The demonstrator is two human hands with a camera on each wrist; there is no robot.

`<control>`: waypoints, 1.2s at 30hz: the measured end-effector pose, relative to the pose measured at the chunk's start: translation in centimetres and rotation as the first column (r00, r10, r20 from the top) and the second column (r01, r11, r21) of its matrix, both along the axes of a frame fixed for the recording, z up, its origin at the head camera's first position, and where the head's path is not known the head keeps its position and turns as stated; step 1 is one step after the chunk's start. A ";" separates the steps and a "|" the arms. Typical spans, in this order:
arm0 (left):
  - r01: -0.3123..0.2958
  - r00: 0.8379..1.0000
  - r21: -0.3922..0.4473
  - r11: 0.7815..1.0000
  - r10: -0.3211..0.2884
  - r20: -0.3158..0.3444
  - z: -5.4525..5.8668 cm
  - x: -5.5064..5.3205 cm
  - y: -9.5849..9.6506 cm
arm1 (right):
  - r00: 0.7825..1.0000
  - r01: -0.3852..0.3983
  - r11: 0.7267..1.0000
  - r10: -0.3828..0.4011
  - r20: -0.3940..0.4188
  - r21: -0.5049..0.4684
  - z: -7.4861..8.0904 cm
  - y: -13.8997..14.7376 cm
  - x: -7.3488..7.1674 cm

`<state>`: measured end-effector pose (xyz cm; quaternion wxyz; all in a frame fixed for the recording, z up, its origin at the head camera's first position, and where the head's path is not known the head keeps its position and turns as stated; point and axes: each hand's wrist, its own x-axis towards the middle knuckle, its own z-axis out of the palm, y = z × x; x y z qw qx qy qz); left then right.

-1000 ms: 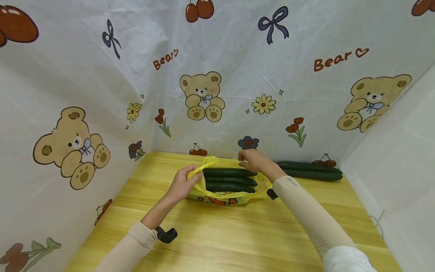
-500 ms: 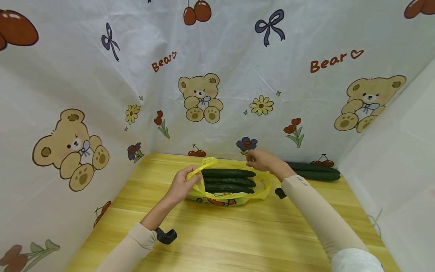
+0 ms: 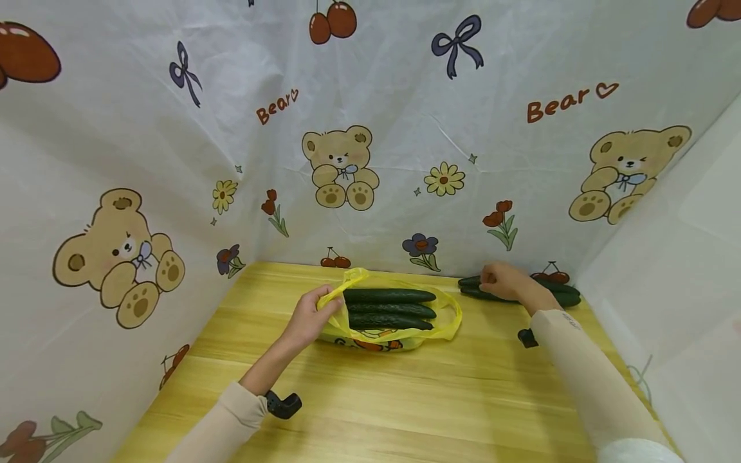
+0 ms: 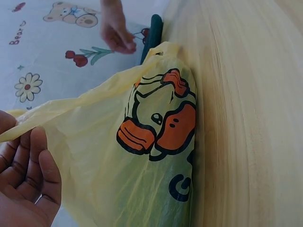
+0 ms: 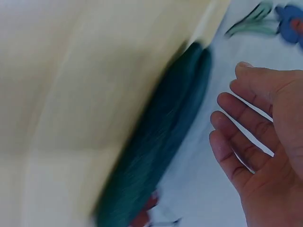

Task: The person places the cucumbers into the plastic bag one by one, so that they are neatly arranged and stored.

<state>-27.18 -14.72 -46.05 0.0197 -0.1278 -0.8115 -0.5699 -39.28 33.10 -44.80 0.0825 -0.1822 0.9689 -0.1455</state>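
A yellow plastic bag (image 3: 446,331) with a cartoon duck print (image 4: 161,113) lies open on the wooden table. Three dark green cucumbers (image 3: 390,310) lie side by side inside it. My left hand (image 3: 309,316) pinches the bag's left handle and holds it up. At the back right, two more cucumbers (image 3: 564,296) lie together by the wall. My right hand (image 3: 506,283) is over these two, its fingers slightly bent and apart. In the right wrist view that hand (image 5: 260,127) holds nothing, beside the pair of cucumbers (image 5: 156,137).
The wooden table (image 3: 370,399) is enclosed by white sheeting (image 3: 393,96) printed with bears, bows and flowers at the back and left. A plain white wall (image 3: 683,270) stands on the right. Black wrist devices (image 3: 283,405) sit on both wrists.
My right hand has moved right, from above the bag's far right edge to the two cucumbers at the back right. The left hand keeps its hold on the bag handle.
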 end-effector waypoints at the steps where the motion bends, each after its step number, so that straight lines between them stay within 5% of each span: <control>1: -0.004 1.000 0.001 1.000 0.004 0.001 -0.1 0.0 0.0 | 1.000 0.009 1.000 -0.009 -0.008 0.006 -0.3 1.0 0.2; 8: -0.010 1.000 0.008 1.000 0.010 0.003 -0.1 -0.1 -0.1 | 0.983 0.152 0.985 -0.143 -0.117 0.076 -2.6 7.8 1.9; 15: 0.014 1.000 0.020 1.000 -0.014 -0.001 -0.2 -0.3 -0.1 | 0.962 0.273 0.958 -0.271 -0.031 0.088 -5.0 12.6 3.2; 30: 0.000 1.000 0.024 1.000 0.000 0.011 -0.6 -0.1 -0.3 | 0.950 0.309 0.946 -0.301 -0.089 0.097 -6.8 13.9 4.5; 36: 0.014 1.000 0.030 0.999 -0.014 0.003 -0.5 0.0 -0.3 | 0.959 0.284 0.952 -0.284 -0.016 0.114 -7.3 14.7 4.3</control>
